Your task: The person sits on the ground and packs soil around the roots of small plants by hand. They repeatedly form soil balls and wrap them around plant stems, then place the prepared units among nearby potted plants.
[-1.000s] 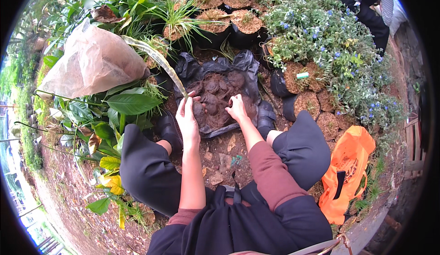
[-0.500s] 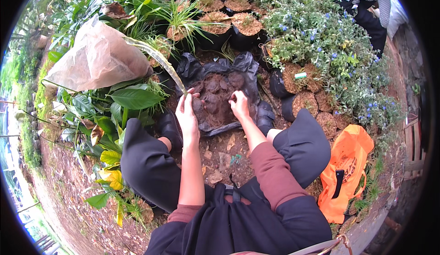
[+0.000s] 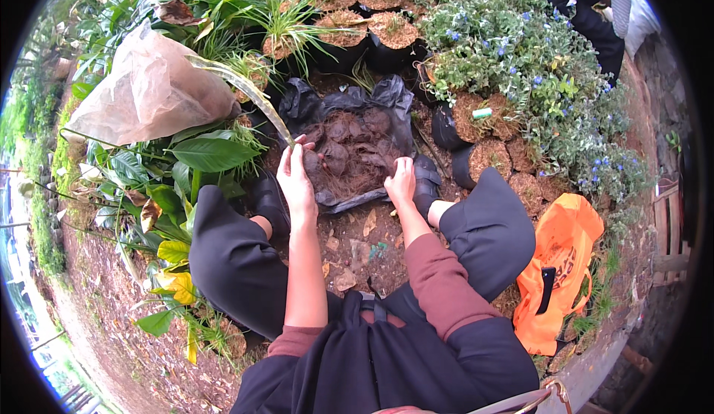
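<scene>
A heap of dark brown fibrous clumps (image 3: 338,146) lies on a spread black plastic sheet (image 3: 398,98) between my feet. My left hand (image 3: 297,180) is closed at the left side of the heap, its fingertips pinching the lower end of a long, curved, pale yellowish strip (image 3: 256,95). That strip arches up to a pale translucent bag (image 3: 152,90) on the plants at the left. At the right near edge of the heap is my right hand (image 3: 401,181), its fingers pinched together. Whatever they hold is too small or hidden to make out.
Potted plants with broad leaves (image 3: 212,155) crowd the left. Black pots with brown fibre tops (image 3: 394,31) stand beyond the sheet. Blue-flowered bushes (image 3: 513,64) fill the right. An orange bag (image 3: 558,273) lies by my right knee. Another person's dark-clothed leg (image 3: 595,38) shows at the far right.
My right hand has drawn back from the heap, toward me and to the right, with fingers still pinched. My left hand stays on the strip. The view has shifted slightly.
</scene>
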The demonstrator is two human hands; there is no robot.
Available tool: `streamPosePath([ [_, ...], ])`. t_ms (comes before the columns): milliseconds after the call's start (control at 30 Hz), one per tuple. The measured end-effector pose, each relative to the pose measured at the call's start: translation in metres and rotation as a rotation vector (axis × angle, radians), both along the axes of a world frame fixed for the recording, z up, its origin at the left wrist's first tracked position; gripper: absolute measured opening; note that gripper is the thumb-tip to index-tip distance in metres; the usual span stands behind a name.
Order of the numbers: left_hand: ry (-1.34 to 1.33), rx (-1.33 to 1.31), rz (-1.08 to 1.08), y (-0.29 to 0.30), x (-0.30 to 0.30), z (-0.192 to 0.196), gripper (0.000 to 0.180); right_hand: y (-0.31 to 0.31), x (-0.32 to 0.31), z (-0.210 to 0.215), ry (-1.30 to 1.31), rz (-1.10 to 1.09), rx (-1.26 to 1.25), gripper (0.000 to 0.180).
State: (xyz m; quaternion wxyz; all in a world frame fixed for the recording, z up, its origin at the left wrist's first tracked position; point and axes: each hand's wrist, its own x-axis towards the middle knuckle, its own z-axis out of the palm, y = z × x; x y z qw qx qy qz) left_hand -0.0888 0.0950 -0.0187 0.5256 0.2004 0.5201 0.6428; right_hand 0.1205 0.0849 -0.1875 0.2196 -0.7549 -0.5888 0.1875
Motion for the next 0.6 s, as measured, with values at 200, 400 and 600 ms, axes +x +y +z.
streamPosePath([
  [200,0.019,-0.007,-0.029,0.003,0.007,-0.003,0.028,0.034,-0.012,-0.007,-0.034,0.04,-0.232,0.043],
  [400,0.011,-0.022,-0.024,0.003,0.005,-0.002,0.028,0.06,-0.032,-0.037,-0.188,0.27,-0.408,0.07],
  [600,0.04,-0.044,-0.021,0.007,0.003,-0.002,0.029,0.078,-0.054,-0.041,-0.184,0.198,-0.452,0.055],
])
